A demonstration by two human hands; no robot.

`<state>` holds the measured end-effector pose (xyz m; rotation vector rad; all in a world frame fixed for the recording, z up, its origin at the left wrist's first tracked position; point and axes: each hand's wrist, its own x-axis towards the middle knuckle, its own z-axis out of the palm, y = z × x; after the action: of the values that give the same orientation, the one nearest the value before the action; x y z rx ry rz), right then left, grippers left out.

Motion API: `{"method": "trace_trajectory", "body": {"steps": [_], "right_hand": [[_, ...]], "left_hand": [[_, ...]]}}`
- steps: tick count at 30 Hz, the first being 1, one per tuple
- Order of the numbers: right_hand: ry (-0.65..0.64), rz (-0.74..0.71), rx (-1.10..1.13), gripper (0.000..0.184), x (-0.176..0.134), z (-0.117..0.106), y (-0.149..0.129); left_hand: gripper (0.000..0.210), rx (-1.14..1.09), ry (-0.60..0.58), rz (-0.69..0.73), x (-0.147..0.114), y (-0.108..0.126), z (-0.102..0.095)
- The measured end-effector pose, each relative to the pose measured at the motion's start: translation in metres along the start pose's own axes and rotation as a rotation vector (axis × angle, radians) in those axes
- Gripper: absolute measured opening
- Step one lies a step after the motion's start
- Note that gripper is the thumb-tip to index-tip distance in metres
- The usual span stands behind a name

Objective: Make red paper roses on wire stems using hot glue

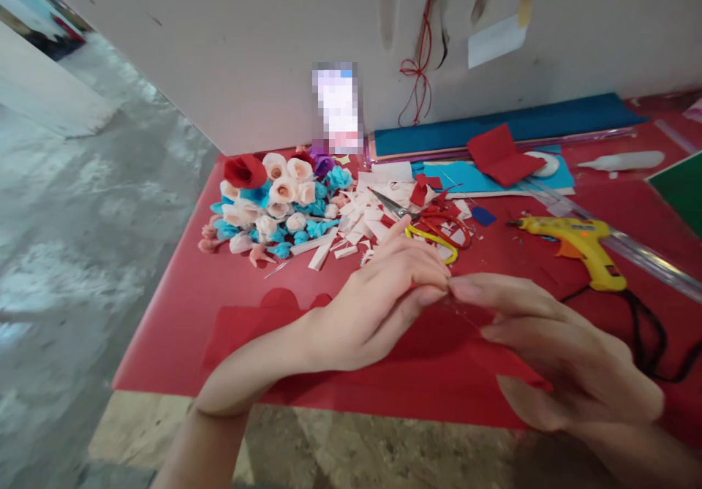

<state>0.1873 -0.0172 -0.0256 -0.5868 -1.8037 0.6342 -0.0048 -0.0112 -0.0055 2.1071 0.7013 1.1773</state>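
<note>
My left hand (378,306) reaches in over the red table, its thumb and fingertips pinched together. Whatever lies between those tips is too small to make out. Just to the right, my right hand (575,350) is closed on a strip of red paper (515,365), which shows below its fingers. One of its fingertips meets the left hand's pinch. A thin, pale strand runs from the meeting point down toward the red paper. Red-and-yellow-handled scissors (447,244) lie just beyond the hands. Flat red paper pieces (235,328) lie beside my left forearm.
Paper flowers (282,189) are heaped at the back left, beside white paper scraps (362,211). A yellow glue gun (586,237) with a black cord rests at right. Blue sheets (466,175) and a phone (338,105) are near the wall.
</note>
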Motion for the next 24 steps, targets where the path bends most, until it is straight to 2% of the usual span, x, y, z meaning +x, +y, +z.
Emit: {"method": "trace_trajectory", "body": {"steps": [2,4,8,11,24], "right_hand": [[-0.081,-0.118,0.034,0.035,0.004,-0.002,0.001],[-0.078,-0.139,0.07,0.041,0.007,0.0,0.001],[0.086,-0.028,0.204,0.043,0.007,0.006,0.003],[0.148,0.05,0.265,0.038,0.006,0.009,0.005],[0.188,0.145,0.276,0.034,0.006,0.01,0.002]], "left_hand": [[0.014,-0.027,0.011,-0.009,0.001,0.0,0.0],[0.015,-0.058,0.01,-0.022,0.002,0.001,0.0],[0.015,-0.182,0.019,-0.053,0.001,0.0,0.001],[0.009,-0.261,0.019,-0.074,-0.001,-0.001,0.001],[0.013,-0.392,0.112,-0.1,-0.002,-0.002,0.006]]}}
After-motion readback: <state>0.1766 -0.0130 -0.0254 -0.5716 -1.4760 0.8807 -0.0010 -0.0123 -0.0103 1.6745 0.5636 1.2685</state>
